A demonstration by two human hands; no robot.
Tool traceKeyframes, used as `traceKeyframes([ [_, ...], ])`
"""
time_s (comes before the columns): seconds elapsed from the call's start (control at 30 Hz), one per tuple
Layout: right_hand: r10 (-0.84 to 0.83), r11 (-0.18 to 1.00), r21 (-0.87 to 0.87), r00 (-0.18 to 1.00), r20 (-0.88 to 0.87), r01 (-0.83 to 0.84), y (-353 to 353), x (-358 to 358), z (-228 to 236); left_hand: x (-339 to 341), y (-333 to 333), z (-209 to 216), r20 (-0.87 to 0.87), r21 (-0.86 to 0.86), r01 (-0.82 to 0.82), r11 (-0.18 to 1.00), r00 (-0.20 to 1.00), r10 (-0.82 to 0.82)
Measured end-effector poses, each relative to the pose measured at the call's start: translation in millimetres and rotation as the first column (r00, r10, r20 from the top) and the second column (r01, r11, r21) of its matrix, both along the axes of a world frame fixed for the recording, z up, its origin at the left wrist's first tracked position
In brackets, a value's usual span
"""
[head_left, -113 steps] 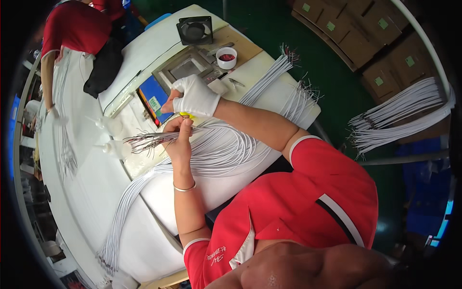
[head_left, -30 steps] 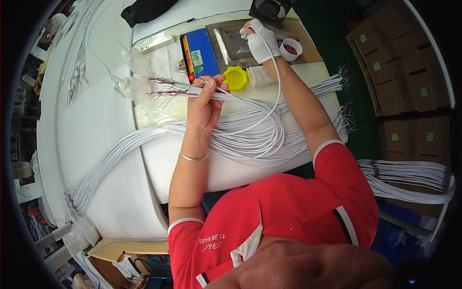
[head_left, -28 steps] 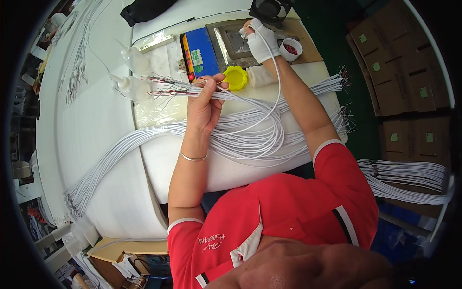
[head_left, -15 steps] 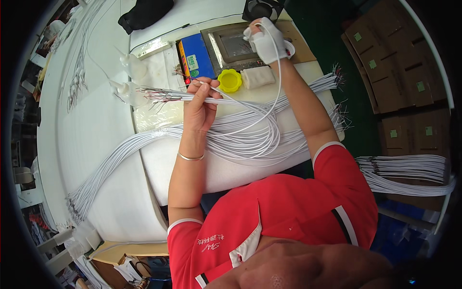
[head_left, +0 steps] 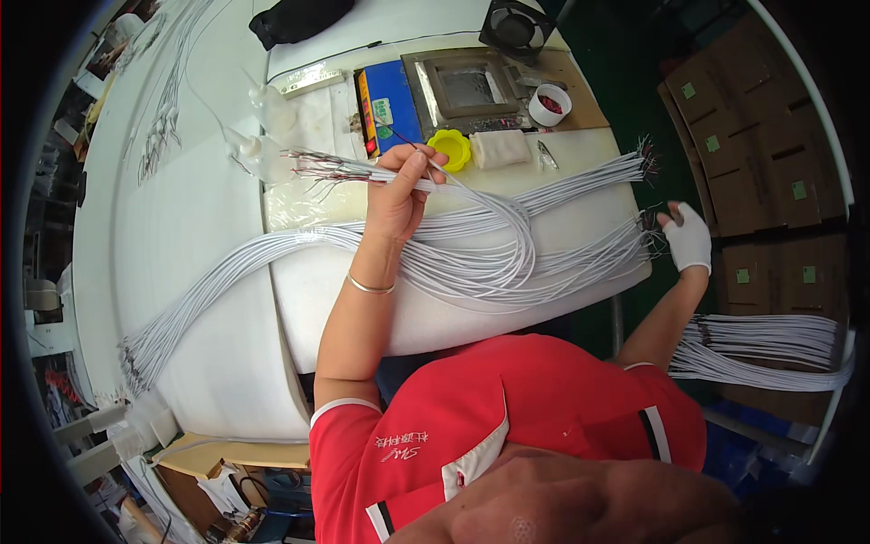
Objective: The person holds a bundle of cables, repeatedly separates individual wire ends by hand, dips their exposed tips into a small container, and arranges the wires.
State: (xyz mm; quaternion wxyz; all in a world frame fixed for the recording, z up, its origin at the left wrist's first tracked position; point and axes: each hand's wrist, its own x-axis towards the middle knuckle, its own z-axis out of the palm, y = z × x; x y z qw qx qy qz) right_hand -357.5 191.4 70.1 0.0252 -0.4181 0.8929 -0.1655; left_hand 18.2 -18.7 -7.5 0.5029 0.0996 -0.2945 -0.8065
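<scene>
Item: bundle of white cables (head_left: 426,181), held in the left hand (head_left: 399,195), fingers and thumb closed around it near the stripped, coloured ends, which fan out leftward toward two small plastic bottles (head_left: 258,127). Long axis: roughly left to right across the white padded table (head_left: 217,299); the bundle's tail loops down and right, joining the larger mass of white cables (head_left: 507,263) on the pad.

Right hand (head_left: 686,238): gloved in white, fingers spread, holding nothing as far as the rim distortion allows; it sits at the table's right edge, just beside the far cable ends (head_left: 645,227). The left hand is the one on the bundle; the right is well apart from it.

Nearby: yellow lid (head_left: 450,148), blue box (head_left: 390,104), metal tray (head_left: 467,86), small white cup (head_left: 548,104).

Change: half a second ago the right hand was up at the metal tray; it now lies low at the right edge. The left hand's grip is unchanged.
</scene>
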Motion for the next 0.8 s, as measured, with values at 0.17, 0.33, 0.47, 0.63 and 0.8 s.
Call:
traceKeyframes([
  [0.17, 0.510, 0.819, -0.448, 0.814, 0.279, -0.360, -93.1, 113.3, 25.9, -5.9, 8.3, 1.0, 0.293, -0.175, -0.195, 0.965, 0.926, 0.240],
  [0.33, 0.819, 0.557, -0.687, 0.446, 0.360, -0.467, -159.6, 207.3, -1.1, -13.4, 14.4, 8.2, 0.413, -0.282, -0.217, 0.935, 0.852, 0.322],
  [0.47, 0.787, 0.617, -0.606, 0.424, 0.449, -0.502, -172.7, 221.2, 2.9, -11.4, 17.0, 11.4, 0.443, -0.292, -0.205, 0.934, 0.837, 0.321],
  [0.63, 0.761, 0.648, -0.650, 0.312, 0.569, -0.398, -174.8, 225.2, -7.0, -10.6, 15.9, 11.4, 0.470, -0.299, -0.196, 0.934, 0.822, 0.322],
  [0.8, 0.746, 0.664, -0.672, 0.227, 0.626, -0.329, -179.4, 222.5, -15.1, -11.0, 15.5, 10.8, 0.472, -0.291, -0.185, 0.939, 0.826, 0.309],
])
